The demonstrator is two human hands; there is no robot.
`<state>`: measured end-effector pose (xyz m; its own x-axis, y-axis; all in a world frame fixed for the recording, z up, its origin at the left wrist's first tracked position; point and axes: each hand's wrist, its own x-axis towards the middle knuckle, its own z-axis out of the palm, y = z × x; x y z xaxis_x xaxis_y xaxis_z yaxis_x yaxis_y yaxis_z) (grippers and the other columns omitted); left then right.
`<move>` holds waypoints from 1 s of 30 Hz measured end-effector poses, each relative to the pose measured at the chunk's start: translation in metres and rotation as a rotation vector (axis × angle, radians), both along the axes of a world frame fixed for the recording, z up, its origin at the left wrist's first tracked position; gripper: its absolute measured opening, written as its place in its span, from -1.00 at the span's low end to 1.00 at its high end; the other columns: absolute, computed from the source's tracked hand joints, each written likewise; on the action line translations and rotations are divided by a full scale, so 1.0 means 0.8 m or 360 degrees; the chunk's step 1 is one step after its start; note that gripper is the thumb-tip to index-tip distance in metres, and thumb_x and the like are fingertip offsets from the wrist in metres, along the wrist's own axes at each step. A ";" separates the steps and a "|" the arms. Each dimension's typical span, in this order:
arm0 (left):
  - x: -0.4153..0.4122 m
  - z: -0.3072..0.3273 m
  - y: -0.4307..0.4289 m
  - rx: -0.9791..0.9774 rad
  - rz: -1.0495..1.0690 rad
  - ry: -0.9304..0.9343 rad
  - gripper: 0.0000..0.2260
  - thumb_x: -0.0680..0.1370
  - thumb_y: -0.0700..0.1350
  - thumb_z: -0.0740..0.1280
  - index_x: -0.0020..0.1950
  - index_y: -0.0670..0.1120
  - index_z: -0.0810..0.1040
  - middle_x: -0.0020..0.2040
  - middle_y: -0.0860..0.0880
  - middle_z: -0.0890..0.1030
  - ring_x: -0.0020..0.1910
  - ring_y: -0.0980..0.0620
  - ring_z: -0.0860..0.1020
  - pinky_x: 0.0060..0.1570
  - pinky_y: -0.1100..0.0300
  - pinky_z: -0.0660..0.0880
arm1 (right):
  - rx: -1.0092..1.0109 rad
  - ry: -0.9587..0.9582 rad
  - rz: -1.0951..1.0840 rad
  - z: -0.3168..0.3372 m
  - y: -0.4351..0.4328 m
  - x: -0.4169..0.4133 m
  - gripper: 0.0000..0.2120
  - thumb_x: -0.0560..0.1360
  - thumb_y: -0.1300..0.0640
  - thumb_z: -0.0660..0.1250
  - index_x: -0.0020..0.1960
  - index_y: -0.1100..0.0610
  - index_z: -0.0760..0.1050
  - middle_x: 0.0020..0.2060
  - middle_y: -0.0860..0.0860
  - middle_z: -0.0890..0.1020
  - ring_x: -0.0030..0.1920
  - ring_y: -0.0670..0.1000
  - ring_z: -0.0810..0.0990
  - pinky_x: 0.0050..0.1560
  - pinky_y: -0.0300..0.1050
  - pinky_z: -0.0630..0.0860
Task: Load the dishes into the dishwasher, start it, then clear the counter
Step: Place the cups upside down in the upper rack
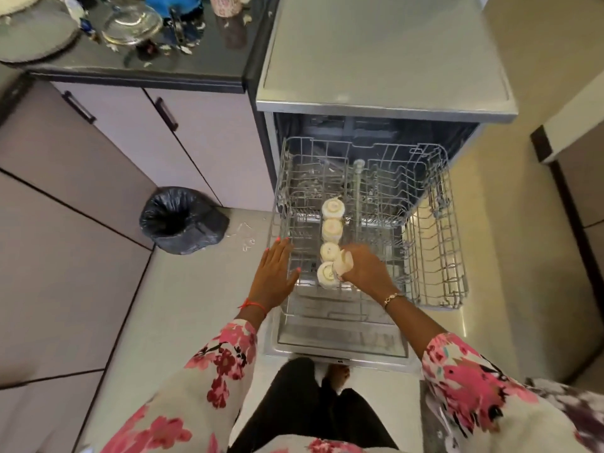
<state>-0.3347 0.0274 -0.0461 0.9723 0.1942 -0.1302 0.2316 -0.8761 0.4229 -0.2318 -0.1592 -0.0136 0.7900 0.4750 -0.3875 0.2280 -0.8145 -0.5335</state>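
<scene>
- Small cream ceramic cup [344, 261]: likely light, rigid, slick, chippable; best gripped round the body. Right hand [366, 268], curled, holds it at centre of grey wire rack [454, 256].
- Left hand [273, 273]: fingers straight, at rack's left rim.

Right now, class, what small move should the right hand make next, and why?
Probably the right hand should lower the cup it grips into the rack beside the row of four upside-down cups; it hangs tilted just right of them.

Right hand [362, 269] fingertips hidden behind cup [344, 261], itself motion-blurred. Counter clutter [130, 27] blurred, cropped at top edge. Grey plate [32, 40] cut off left.
</scene>
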 end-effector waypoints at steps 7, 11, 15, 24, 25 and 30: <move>0.053 -0.023 0.035 0.0112 -0.0085 0.0100 -0.49 0.63 -0.02 0.12 0.53 -0.14 0.07 0.56 -0.10 0.05 0.55 -0.04 -0.03 0.49 0.12 -0.16 | -0.0065 -0.0032 -0.0006 -0.015 0.011 0.068 -0.37 0.40 0.21 0.40 0.42 0.11 0.27 0.29 0.16 0.35 0.25 0.19 0.42 0.07 -0.02 0.44; 0.104 -0.044 0.066 0.0105 -0.0102 0.0126 -0.49 0.64 -0.05 0.11 0.54 -0.16 0.05 0.56 -0.11 0.01 0.55 -0.05 -0.06 0.49 0.10 -0.15 | -0.0089 -0.0024 -0.0048 -0.032 0.034 0.123 -0.35 0.40 0.20 0.42 0.43 0.12 0.25 0.31 0.17 0.32 0.27 0.19 0.41 0.15 0.00 0.43; 0.160 -0.070 0.098 0.0132 -0.0109 0.0113 -0.49 0.63 -0.14 0.09 0.54 -0.17 -0.01 0.57 -0.12 -0.03 0.55 -0.06 -0.08 0.50 0.09 -0.14 | -0.0099 -0.0038 -0.0063 -0.054 0.064 0.185 -0.35 0.41 0.18 0.43 0.43 0.11 0.25 0.33 0.17 0.32 0.26 0.20 0.43 0.18 0.07 0.47; 0.247 -0.120 0.138 0.0255 -0.0144 -0.0008 -0.44 0.58 -0.31 0.09 0.53 -0.24 -0.08 0.55 -0.20 -0.08 0.54 -0.14 -0.13 0.52 0.07 -0.16 | -0.0088 -0.0125 -0.0040 -0.119 0.127 0.300 -0.37 0.42 0.17 0.39 0.43 0.12 0.24 0.31 0.23 0.32 0.25 0.26 0.42 0.16 0.11 0.48; 0.249 -0.122 0.135 0.0262 -0.0137 -0.0058 -0.42 0.55 -0.37 0.11 0.52 -0.27 -0.06 0.54 -0.24 -0.05 0.54 -0.19 -0.09 0.52 0.00 -0.07 | -0.0107 -0.0132 -0.0025 -0.126 0.131 0.307 -0.39 0.43 0.16 0.38 0.42 0.12 0.24 0.30 0.23 0.34 0.26 0.26 0.41 0.17 0.11 0.47; 0.249 -0.127 0.122 0.0060 0.0044 -0.0194 -0.32 0.39 -0.58 0.07 0.49 -0.33 -0.01 0.51 -0.32 0.04 0.51 -0.24 0.04 0.43 -0.01 0.11 | -0.0137 -0.0123 -0.0008 -0.161 0.147 0.325 -0.39 0.41 0.15 0.40 0.40 0.10 0.27 0.26 0.19 0.41 0.23 0.23 0.45 0.09 0.04 0.47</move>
